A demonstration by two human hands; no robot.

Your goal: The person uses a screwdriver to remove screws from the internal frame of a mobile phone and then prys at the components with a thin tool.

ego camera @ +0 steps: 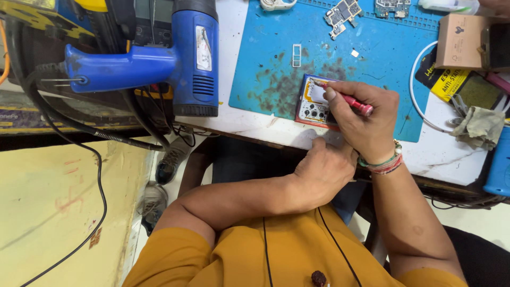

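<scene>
An opened phone body (313, 103) with a red frame lies at the near edge of a blue work mat (340, 58). My right hand (364, 122) grips a slim red-handled tool (350, 101) like a pen, its tip resting on the upper left of the phone. My left hand (321, 170) sits just below, fingers curled, its fingertips touching the table edge by the phone's lower side. Part of the phone is hidden under my right hand.
A blue heat gun (175, 58) rests at the left of the mat. Small circuit boards (342, 13) lie at the mat's far edge. A cardboard box (465, 40), a white cable loop (419, 95) and a crumpled cloth (481, 125) are at the right.
</scene>
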